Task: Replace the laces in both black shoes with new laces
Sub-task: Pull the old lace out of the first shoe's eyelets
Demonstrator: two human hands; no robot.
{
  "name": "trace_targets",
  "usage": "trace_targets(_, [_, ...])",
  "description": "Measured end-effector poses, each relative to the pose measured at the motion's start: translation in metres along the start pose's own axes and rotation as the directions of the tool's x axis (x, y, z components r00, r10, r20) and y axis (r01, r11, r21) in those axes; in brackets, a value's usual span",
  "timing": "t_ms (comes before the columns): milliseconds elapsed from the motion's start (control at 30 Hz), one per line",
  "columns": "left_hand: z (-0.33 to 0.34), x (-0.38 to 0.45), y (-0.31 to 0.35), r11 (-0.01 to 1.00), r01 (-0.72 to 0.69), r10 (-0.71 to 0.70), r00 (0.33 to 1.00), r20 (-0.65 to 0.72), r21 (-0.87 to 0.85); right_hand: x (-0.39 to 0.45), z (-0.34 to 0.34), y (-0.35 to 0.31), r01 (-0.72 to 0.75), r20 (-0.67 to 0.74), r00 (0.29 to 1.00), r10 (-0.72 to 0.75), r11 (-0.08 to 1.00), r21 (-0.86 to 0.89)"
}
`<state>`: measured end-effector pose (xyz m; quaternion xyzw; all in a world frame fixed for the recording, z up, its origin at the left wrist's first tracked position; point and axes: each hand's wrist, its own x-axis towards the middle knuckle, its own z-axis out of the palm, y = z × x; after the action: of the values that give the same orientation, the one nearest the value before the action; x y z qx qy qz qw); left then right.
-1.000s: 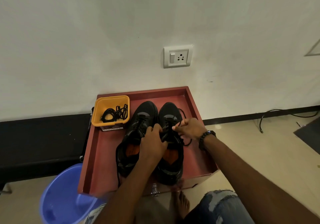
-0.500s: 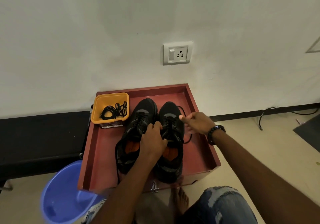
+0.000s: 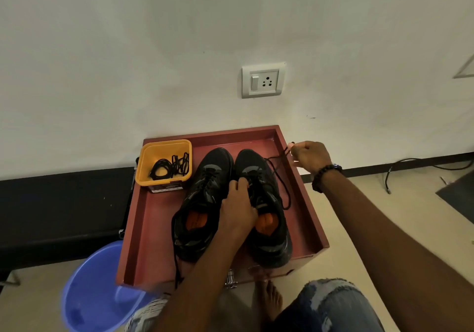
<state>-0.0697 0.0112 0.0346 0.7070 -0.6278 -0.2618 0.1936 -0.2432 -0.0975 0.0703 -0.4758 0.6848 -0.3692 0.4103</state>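
Your right hand (image 3: 310,156) has a pinching grip on the free end of the old lace (image 3: 279,178), drawn out past the right wall of the red tray (image 3: 311,219). Your left hand (image 3: 237,207) lies curled over the tongue of the right shoe (image 3: 264,203), pinning it down; whether those fingers also pinch a strand you cannot tell from here. Both black shoes sit side by side in the tray, toes to the wall, and the left shoe (image 3: 202,201) looks fully laced, one end trailing over the tray's near edge.

Watch the pull. If your left hand eases off, the shoe will likely lift or slide toward your right hand instead of giving up the lace, and it could knock its neighbour. The slack loop lying beside the shoe can snag on an eyelet or tighten into a knot if you tug sideways, not along the line of the eyelets. A pinch at the very tip is also easy to lose.

The new laces (image 3: 170,167) lie coiled in the yellow tub (image 3: 164,162) at the tray's far left corner, well apart from your hands. They are black like the old one, so drop the removed lace anywhere near that tub and you may mix them up. The blue bucket (image 3: 95,290) on the floor at your left seems a likelier place for discards.
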Motion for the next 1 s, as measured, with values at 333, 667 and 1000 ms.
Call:
trace_targets(333, [0.001,-0.003,0.011,0.998,0.063,-0.064,0.997,0.044,0.012,-0.035,0.029,0.043,0.0,0.353,0.932,0.078,0.976,-0.217])
trace_targets(667, [0.0,-0.008,0.003,0.997,0.083,-0.083,0.996,0.042,0.0,0.023,-0.014,-0.025,0.092,-0.086,0.993,-0.086,0.993,0.072])
trace_targets(1000, [0.005,-0.012,-0.005,0.999,0.028,-0.029,0.999,-0.043,-0.019,-0.039,0.039,0.04,0.131,0.393,0.916,0.076,0.871,-0.474])
